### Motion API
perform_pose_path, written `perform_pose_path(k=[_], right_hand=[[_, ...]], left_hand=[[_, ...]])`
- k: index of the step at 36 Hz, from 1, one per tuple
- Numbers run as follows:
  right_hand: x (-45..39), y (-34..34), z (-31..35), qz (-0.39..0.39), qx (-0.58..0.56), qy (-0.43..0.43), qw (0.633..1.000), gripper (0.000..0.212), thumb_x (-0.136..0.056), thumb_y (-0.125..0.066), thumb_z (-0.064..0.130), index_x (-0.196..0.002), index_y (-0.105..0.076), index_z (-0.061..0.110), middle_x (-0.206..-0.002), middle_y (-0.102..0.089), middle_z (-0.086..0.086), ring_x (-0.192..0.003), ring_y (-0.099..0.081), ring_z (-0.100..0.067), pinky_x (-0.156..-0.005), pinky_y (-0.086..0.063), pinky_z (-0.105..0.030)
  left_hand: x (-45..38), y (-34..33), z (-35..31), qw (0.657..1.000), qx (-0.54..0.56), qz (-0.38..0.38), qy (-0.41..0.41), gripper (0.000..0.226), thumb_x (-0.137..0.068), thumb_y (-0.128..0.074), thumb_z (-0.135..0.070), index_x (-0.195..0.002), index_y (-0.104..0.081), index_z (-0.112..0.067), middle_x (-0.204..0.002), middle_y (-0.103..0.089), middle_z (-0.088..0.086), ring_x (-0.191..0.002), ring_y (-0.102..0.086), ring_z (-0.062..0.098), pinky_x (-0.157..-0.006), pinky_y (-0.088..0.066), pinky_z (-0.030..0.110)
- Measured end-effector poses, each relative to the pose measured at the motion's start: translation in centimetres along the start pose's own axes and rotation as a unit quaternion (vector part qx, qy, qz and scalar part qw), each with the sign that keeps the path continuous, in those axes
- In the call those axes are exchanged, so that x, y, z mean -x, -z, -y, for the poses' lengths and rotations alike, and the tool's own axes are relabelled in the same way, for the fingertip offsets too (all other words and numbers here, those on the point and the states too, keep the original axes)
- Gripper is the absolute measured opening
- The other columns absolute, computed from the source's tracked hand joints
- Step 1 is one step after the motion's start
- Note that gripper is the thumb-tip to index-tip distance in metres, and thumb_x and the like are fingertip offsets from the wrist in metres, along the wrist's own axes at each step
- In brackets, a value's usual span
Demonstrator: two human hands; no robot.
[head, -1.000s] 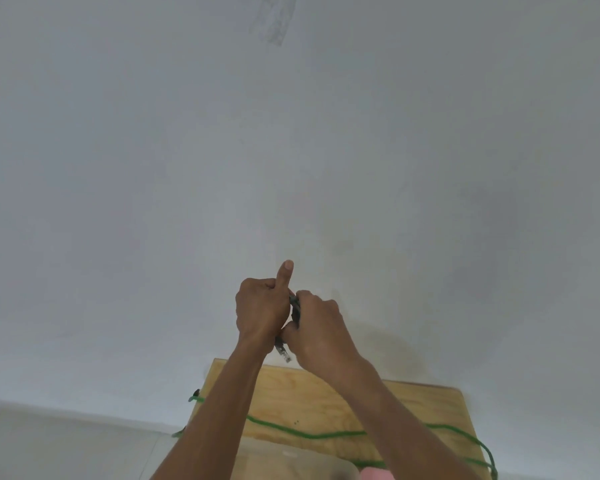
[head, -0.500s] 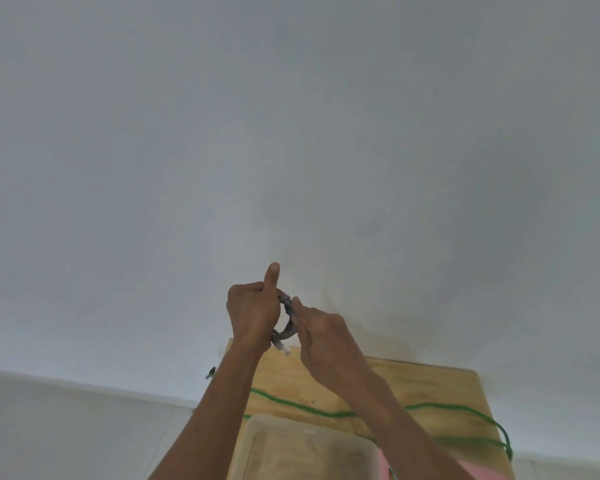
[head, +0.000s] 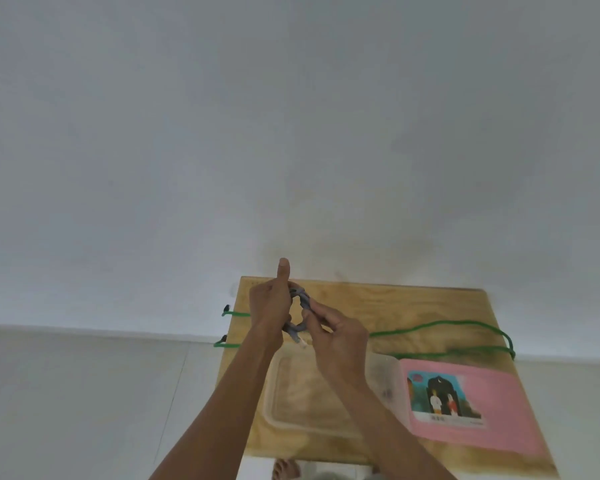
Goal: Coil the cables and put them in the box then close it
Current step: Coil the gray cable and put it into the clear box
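Observation:
A small grey cable (head: 300, 306) is wound into a loop and held between both hands above the far left of the wooden table (head: 430, 306). My left hand (head: 269, 304) grips the loop's left side with the thumb pointing up. My right hand (head: 336, 337) pinches its right side. A pale plug end (head: 302, 342) hangs below the loop. A clear plastic box (head: 284, 393) stands open under my forearms. Its pink lid (head: 499, 403) with a picture lies to the right. A long green cable (head: 465, 325) lies uncoiled across the table.
The small table stands against a white wall. Both ends of the green cable (head: 226, 311) hang over its left edge. Pale tiled floor (head: 84, 393) lies to the left. A bare foot (head: 286, 469) shows below the table's near edge.
The view has tilted down, so the box, pink lid and more of the table show. My hands have parted a little, and the grey loop now shows between them.

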State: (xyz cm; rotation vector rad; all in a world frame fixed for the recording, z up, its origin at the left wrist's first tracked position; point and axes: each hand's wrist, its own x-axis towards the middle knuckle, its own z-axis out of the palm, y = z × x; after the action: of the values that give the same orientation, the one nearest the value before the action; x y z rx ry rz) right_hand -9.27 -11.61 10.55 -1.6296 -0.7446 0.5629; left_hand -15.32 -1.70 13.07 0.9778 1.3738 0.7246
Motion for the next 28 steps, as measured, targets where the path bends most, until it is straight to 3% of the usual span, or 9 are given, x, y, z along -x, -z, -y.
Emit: perform_pose_path(k=[5,8,12,16,19,23,28], right_hand=[[1.7,-0.6,-2.5,-0.022,0.054,-0.011,0.998,0.022,-0.087,-0.073,0.008,-0.107,-0.077,0.014,-0.090,-0.078,0.003,-0.083,-0.071,0.001,-0.074,-0.049,-0.006],[2.7,-0.7,-4.2,-0.038,0.101,-0.017,0.994,0.019,-0.086,-0.074,0.008,-0.105,-0.078,0.011,-0.090,-0.078,0.003,-0.083,-0.068,0.003,-0.072,-0.047,-0.004],[4.1,-0.6,-6.6,-0.033,0.145,-0.044,0.988,0.020,-0.085,-0.074,0.008,-0.104,-0.078,0.010,-0.094,-0.078,0.000,-0.084,-0.064,0.009,-0.071,-0.047,-0.003],[5.4,-0.5,-9.1,-0.041,0.180,-0.082,0.979,0.020,-0.082,-0.076,0.005,-0.102,-0.078,0.007,-0.093,-0.078,-0.004,-0.085,-0.061,0.011,-0.068,-0.042,0.003],[6.0,-0.8,-10.9,-0.038,0.195,-0.119,0.973,0.020,-0.083,-0.077,0.007,-0.102,-0.077,0.006,-0.091,-0.078,-0.005,-0.077,-0.065,0.005,-0.068,-0.042,0.004],[6.3,-1.8,-12.8,-0.040,0.210,-0.154,0.965,0.018,-0.082,-0.077,0.009,-0.100,-0.078,0.007,-0.088,-0.079,-0.007,-0.071,-0.069,-0.006,-0.065,-0.042,-0.002],[5.7,-3.0,-14.2,-0.047,0.226,-0.173,0.958,0.015,-0.079,-0.076,0.004,-0.094,-0.079,0.004,-0.084,-0.078,-0.010,-0.072,-0.069,-0.011,-0.066,-0.039,0.001]], left_hand=[[-0.5,1.4,3.8,0.999,-0.028,0.045,0.012,0.056,-0.095,-0.055,-0.057,-0.067,-0.076,-0.012,-0.052,-0.054,0.000,-0.051,-0.047,0.018,-0.052,-0.043,0.028],[-0.7,1.9,6.2,0.997,-0.049,0.057,0.001,0.052,-0.097,-0.054,-0.050,-0.076,-0.078,-0.009,-0.060,-0.065,0.004,-0.057,-0.058,0.017,-0.058,-0.049,0.030],[-1.3,2.9,9.8,0.992,-0.108,-0.019,-0.062,0.042,-0.101,-0.050,-0.044,-0.086,-0.077,-0.016,-0.082,-0.074,0.001,-0.083,-0.069,0.018,-0.080,-0.053,0.034],[-1.8,4.2,13.5,0.975,-0.160,-0.057,-0.144,0.035,-0.102,-0.044,-0.038,-0.099,-0.074,-0.021,-0.105,-0.068,-0.001,-0.104,-0.063,0.020,-0.094,-0.051,0.041],[-2.0,5.0,16.2,0.957,-0.206,-0.026,-0.204,0.050,-0.100,-0.036,-0.047,-0.115,-0.073,-0.016,-0.117,-0.066,-0.002,-0.116,-0.057,0.019,-0.100,-0.049,0.044],[-1.7,5.5,18.7,0.937,-0.274,0.028,-0.215,0.056,-0.102,-0.028,-0.050,-0.139,-0.057,-0.019,-0.149,-0.051,0.001,-0.139,-0.040,0.013,-0.112,-0.035,0.031],[-1.8,5.7,20.8,0.913,-0.326,0.086,-0.232,0.061,-0.105,-0.020,-0.045,-0.153,-0.037,-0.012,-0.160,-0.035,0.002,-0.150,-0.024,0.012,-0.122,-0.025,0.036]])
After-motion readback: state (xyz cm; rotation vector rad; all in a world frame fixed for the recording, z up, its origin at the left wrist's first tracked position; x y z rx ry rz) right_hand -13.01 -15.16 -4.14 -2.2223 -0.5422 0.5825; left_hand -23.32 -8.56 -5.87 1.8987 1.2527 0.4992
